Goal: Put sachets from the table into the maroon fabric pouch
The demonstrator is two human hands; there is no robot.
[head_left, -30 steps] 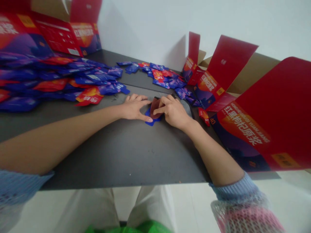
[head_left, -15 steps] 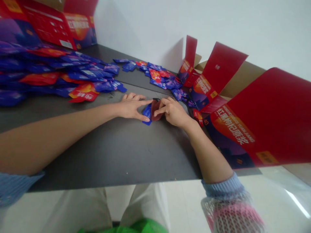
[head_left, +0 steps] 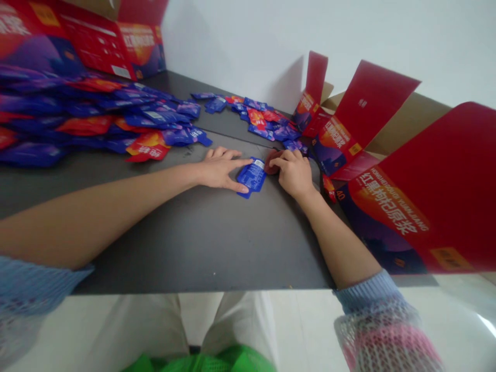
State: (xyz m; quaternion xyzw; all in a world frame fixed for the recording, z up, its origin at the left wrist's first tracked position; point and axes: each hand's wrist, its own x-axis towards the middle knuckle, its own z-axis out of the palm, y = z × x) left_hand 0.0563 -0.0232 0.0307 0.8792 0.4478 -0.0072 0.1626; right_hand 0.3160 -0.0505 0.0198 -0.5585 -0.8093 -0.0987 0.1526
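On the tabletop (head_left: 194,232), the open left hand (head_left: 220,170) pins a blue sachet (head_left: 251,178); the right hand (head_left: 293,173) grips a red sachet (head_left: 271,155). With light pressure the blue sachet could slide

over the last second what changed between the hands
The right hand drew the dark red packet rightward off the blue sachet, which now lies flat and uncovered. The left hand stayed with its fingertips on the sachet's left edge. The sachet piles and red cartons did not move.
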